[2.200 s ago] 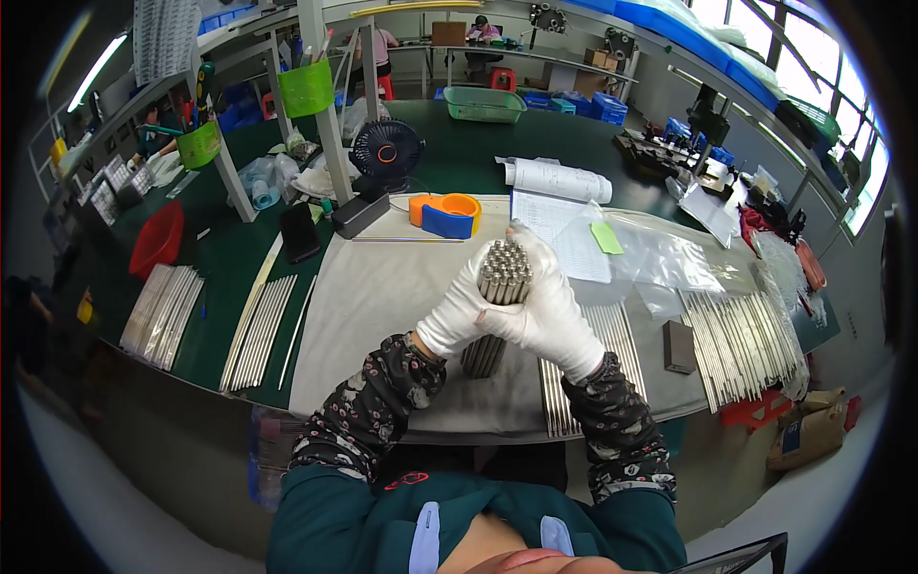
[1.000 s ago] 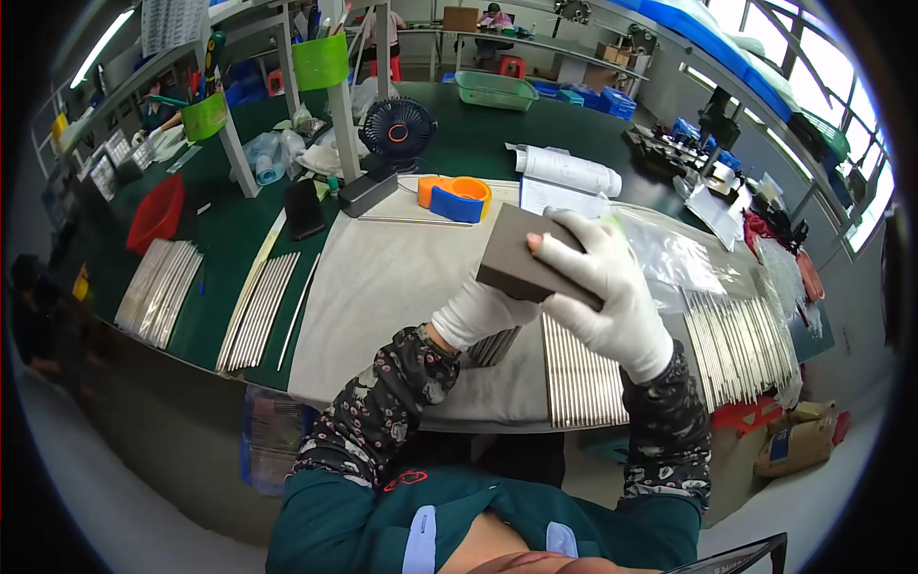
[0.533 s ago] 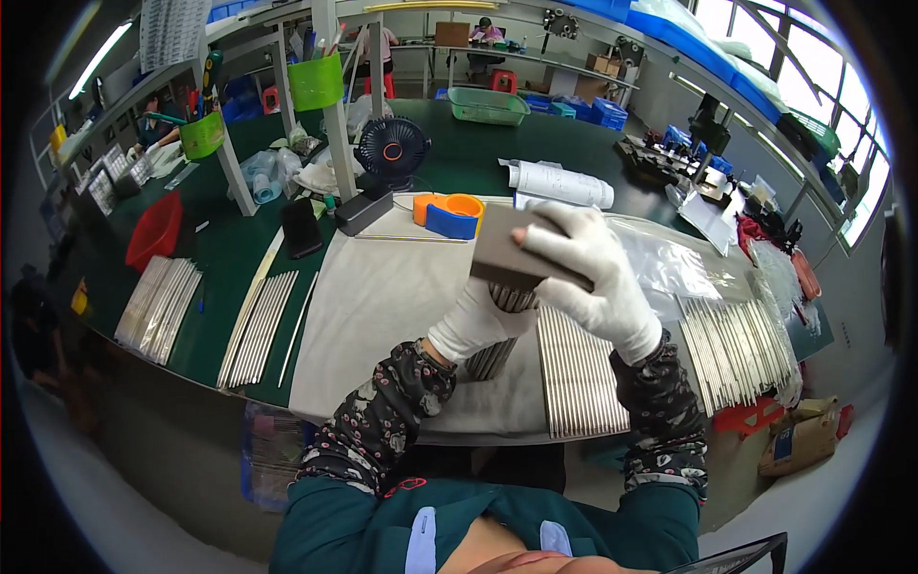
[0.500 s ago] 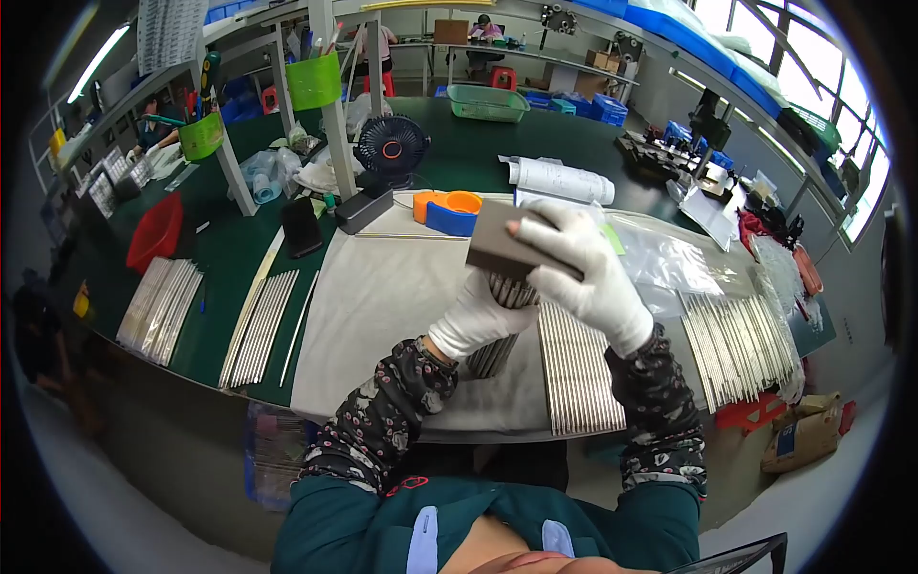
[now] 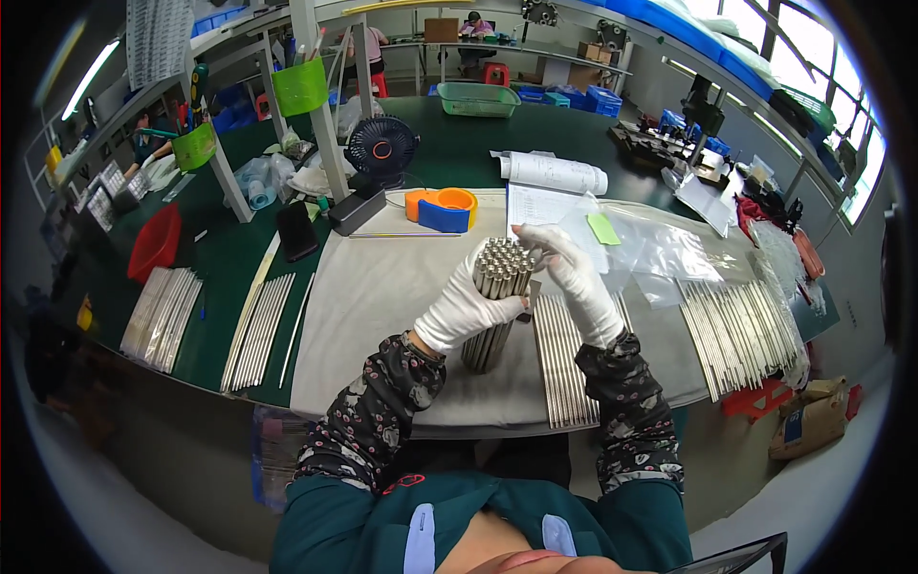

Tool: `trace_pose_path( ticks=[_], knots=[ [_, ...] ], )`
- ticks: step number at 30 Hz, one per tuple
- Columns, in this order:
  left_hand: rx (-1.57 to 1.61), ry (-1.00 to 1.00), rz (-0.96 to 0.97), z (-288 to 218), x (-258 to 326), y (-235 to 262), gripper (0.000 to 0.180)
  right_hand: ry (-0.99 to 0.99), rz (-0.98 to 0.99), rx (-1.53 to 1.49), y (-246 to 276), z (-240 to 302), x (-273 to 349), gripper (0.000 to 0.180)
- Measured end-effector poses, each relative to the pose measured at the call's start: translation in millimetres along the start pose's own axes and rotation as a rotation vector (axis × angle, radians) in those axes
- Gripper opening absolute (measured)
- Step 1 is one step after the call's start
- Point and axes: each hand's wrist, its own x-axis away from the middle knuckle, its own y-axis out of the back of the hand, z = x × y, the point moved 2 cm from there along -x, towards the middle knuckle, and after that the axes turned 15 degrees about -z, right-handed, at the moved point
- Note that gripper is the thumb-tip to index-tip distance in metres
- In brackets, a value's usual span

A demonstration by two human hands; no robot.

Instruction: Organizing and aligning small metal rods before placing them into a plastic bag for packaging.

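A bundle of thin metal rods (image 5: 496,298) stands nearly upright on the grey mat (image 5: 382,306) in front of me, its round ends facing up. My left hand (image 5: 465,308), in a white glove, is wrapped around the bundle's side. My right hand (image 5: 574,279), also gloved, rests its fingers on the upper right edge of the rod ends. A flat row of loose rods (image 5: 562,359) lies on the mat just below my right hand.
More rods lie in rows at the right (image 5: 741,330) and on the green table at the left (image 5: 258,320). An orange and blue tape dispenser (image 5: 440,208), a small black fan (image 5: 380,153), clear plastic bags (image 5: 660,253) and papers (image 5: 555,174) sit behind.
The rod bundle, earlier tipped sideways under my right palm, now stands upright with its ends up. My right hand has slid from covering it to its upper right edge.
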Motion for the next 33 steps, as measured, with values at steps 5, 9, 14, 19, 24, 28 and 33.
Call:
trace_pose_path(
  ticks=[5,9,14,19,24,28,33],
  knots=[
    [0.026,-0.09,-0.016,0.3,1.0,1.2,0.051,0.169,-0.097,0.295,-15.2,10.9,16.2,0.041],
    [0.073,0.007,-0.007,-3.6,4.8,3.0,0.05,0.034,-0.173,0.12,-14.5,3.5,22.1,0.034],
    [0.08,-0.063,-0.085,-7.1,6.3,-0.2,0.034,0.005,-0.237,0.044,-21.6,3.7,24.4,0.033],
    [0.064,-0.055,-0.12,-9.2,5.0,0.8,0.032,-0.18,-0.254,-0.068,-26.3,9.1,24.6,0.031],
    [0.067,-0.049,-0.131,-9.8,5.9,-0.8,0.031,-0.142,-0.299,0.02,-23.9,2.0,23.1,0.025],
    [0.088,-0.107,-0.156,-5.1,4.1,0.9,0.034,-0.081,-0.335,0.067,-22.8,5.2,23.0,0.022],
    [0.073,-0.15,-0.153,-2.3,2.8,1.2,0.037,-0.159,-0.301,-0.185,-26.5,10.6,20.1,0.025]
  ],
)
